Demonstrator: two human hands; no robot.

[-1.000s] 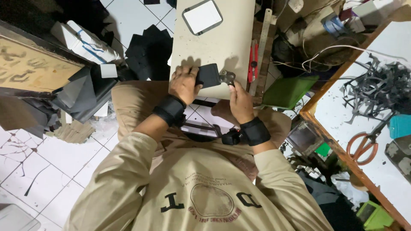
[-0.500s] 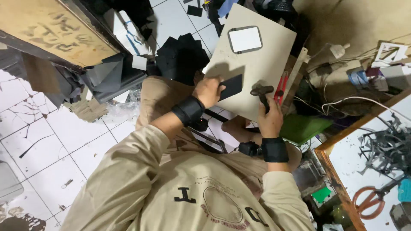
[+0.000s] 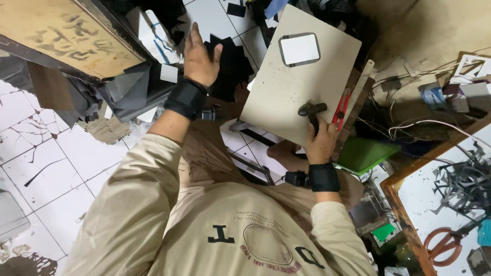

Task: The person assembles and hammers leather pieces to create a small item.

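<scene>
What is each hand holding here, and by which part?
The right hand grips a small hammer by its handle, head resting on the beige board. The left hand is open and holds nothing, reaching over black pieces on the floor.

A brown cardboard sheet (image 3: 56, 30) with dark hand-painted lettering lies at the upper left, well left of the pale work board (image 3: 296, 87). Between them, nearer the cardboard, sits a white box (image 3: 153, 33) with blue lines. A small green package (image 3: 382, 232) lies well below the board's right corner.
</scene>
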